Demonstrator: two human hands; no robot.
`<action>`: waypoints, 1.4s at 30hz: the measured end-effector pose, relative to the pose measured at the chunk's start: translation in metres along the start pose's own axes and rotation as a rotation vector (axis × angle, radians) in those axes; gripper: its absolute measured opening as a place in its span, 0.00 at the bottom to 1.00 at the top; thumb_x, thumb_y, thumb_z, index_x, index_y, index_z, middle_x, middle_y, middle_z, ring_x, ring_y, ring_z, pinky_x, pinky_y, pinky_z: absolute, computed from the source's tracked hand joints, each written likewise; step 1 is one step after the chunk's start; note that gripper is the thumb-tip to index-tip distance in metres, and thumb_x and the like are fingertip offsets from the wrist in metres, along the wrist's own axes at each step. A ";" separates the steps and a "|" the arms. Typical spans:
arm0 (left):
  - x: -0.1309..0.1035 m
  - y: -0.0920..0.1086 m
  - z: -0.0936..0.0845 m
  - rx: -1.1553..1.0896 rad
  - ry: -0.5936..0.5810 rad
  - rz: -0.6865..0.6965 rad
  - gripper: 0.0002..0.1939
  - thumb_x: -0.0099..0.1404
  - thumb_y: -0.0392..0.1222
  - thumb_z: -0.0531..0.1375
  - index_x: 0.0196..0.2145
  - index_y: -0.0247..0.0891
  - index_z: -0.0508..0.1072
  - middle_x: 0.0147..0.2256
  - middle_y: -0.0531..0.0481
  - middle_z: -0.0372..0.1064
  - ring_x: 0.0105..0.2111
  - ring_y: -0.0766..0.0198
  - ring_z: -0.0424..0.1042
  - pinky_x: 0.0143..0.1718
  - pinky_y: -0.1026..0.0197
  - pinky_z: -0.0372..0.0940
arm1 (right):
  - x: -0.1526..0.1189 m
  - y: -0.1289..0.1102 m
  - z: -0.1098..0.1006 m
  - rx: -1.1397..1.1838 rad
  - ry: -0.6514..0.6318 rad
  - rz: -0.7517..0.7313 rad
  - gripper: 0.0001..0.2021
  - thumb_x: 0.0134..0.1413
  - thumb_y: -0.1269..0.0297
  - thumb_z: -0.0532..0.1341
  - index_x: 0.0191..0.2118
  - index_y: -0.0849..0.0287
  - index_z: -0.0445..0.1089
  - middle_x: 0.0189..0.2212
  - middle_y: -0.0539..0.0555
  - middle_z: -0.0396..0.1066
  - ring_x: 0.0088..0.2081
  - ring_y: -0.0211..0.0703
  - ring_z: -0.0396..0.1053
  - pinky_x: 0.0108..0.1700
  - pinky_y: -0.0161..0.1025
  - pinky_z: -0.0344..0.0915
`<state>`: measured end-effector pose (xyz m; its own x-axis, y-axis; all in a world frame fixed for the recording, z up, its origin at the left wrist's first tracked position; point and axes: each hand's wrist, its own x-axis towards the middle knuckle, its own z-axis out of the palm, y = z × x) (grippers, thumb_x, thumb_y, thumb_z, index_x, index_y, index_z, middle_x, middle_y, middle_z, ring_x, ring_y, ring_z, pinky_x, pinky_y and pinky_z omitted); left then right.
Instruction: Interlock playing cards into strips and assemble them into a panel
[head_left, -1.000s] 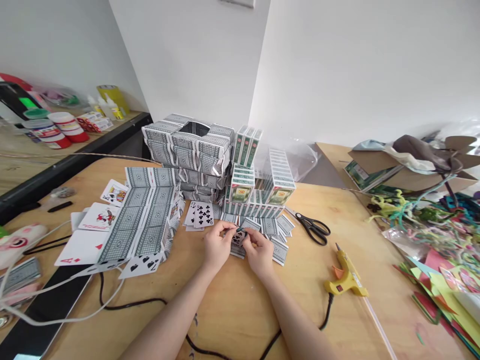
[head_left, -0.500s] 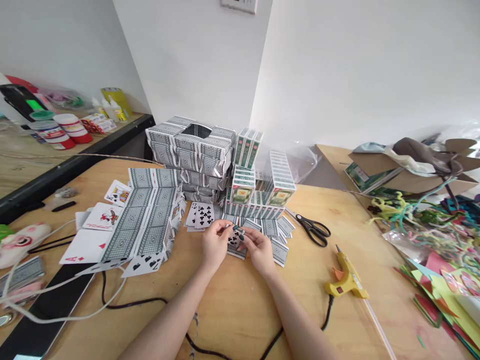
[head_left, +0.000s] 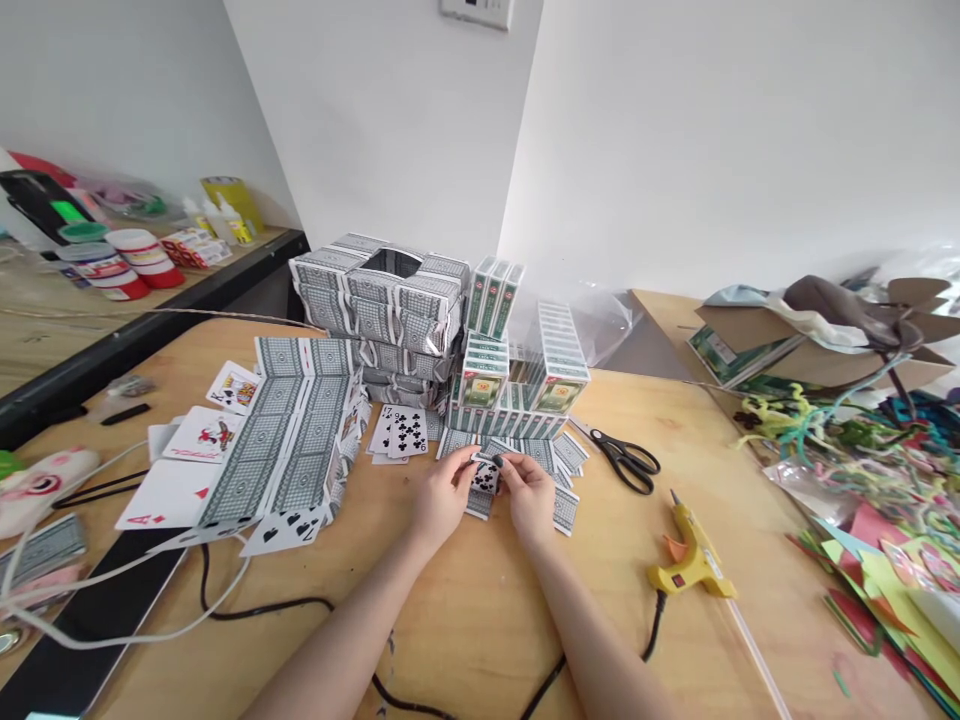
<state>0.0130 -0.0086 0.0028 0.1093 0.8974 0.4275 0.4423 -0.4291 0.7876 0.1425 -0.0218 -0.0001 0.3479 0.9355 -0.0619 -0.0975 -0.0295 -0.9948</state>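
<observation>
A playing card point(head_left: 486, 478) with black clubs faces me, held along its top edge by both hands. My left hand point(head_left: 444, 492) pinches its left side, and my right hand point(head_left: 528, 494) grips its right side; the top edge looks bent over. Loose cards with grey patterned backs point(head_left: 567, 508) lie beneath and behind the hands. Face-up cards point(head_left: 401, 432), a nine of clubs among them, rest to the left of my left hand. Behind stand stacked green card boxes point(head_left: 517, 420) and boxes covered in playing cards point(head_left: 382, 300).
A half-built panel of cards point(head_left: 289, 430) lies at left. On the right are black scissors point(head_left: 628, 460) and a yellow glue gun point(head_left: 691, 562), its cable running under my arms. Coloured paper point(head_left: 885, 590) and a cardboard box point(head_left: 802, 340) occupy the far right.
Both hands have shifted slightly to the right with the card. The fingers have moved to the card's top corners, and more of its face shows.
</observation>
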 end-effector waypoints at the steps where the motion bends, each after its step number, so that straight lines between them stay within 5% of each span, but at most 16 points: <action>1: 0.000 0.000 0.000 0.033 -0.011 0.028 0.13 0.61 0.39 0.53 0.43 0.40 0.68 0.37 0.48 0.73 0.35 0.64 0.73 0.36 0.63 0.67 | 0.000 0.000 0.000 -0.004 0.004 -0.007 0.12 0.42 0.57 0.61 0.28 0.61 0.69 0.18 0.49 0.65 0.18 0.34 0.58 0.21 0.33 0.57; 6: 0.000 0.000 -0.001 0.093 -0.075 0.092 0.17 0.63 0.38 0.49 0.49 0.40 0.64 0.42 0.46 0.71 0.39 0.63 0.71 0.40 0.63 0.67 | 0.001 0.001 -0.002 -0.025 0.008 -0.034 0.12 0.44 0.56 0.60 0.29 0.61 0.67 0.18 0.48 0.63 0.19 0.34 0.57 0.20 0.32 0.56; 13: -0.001 0.005 -0.003 -0.046 -0.135 -0.019 0.20 0.62 0.35 0.46 0.52 0.39 0.62 0.47 0.45 0.67 0.45 0.63 0.67 0.46 0.61 0.64 | 0.000 0.002 -0.003 -0.164 0.036 -0.121 0.11 0.48 0.56 0.56 0.30 0.60 0.66 0.20 0.49 0.64 0.21 0.36 0.59 0.23 0.33 0.58; 21: 0.002 0.007 -0.005 -0.079 -0.061 -0.124 0.09 0.58 0.40 0.55 0.36 0.40 0.73 0.33 0.50 0.74 0.31 0.65 0.72 0.34 0.64 0.68 | -0.009 -0.007 0.000 -0.397 0.058 -0.314 0.10 0.50 0.60 0.54 0.28 0.59 0.67 0.24 0.52 0.70 0.26 0.39 0.65 0.29 0.34 0.61; 30: 0.000 0.007 -0.003 -0.107 -0.115 -0.166 0.12 0.57 0.38 0.54 0.39 0.39 0.73 0.34 0.49 0.74 0.31 0.65 0.73 0.34 0.65 0.68 | -0.008 -0.005 -0.002 -0.419 0.097 -0.324 0.10 0.50 0.61 0.53 0.29 0.59 0.68 0.24 0.51 0.71 0.26 0.40 0.65 0.30 0.35 0.61; 39: 0.001 0.009 -0.006 -0.066 -0.114 -0.212 0.13 0.55 0.35 0.53 0.36 0.38 0.73 0.23 0.54 0.72 0.20 0.70 0.68 0.23 0.69 0.64 | -0.009 -0.007 -0.001 -0.470 0.101 -0.355 0.10 0.50 0.61 0.52 0.29 0.58 0.69 0.23 0.51 0.71 0.24 0.39 0.65 0.28 0.34 0.61; 42: 0.003 0.010 -0.007 -0.183 -0.103 -0.216 0.12 0.55 0.37 0.54 0.37 0.37 0.73 0.29 0.50 0.73 0.26 0.67 0.71 0.28 0.67 0.67 | -0.011 -0.006 -0.001 -0.481 0.087 -0.377 0.11 0.51 0.61 0.52 0.29 0.59 0.69 0.24 0.52 0.71 0.25 0.40 0.66 0.29 0.35 0.61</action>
<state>0.0118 -0.0113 0.0148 0.1239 0.9716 0.2016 0.2987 -0.2302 0.9262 0.1402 -0.0321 0.0067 0.3530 0.8809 0.3153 0.4714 0.1237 -0.8732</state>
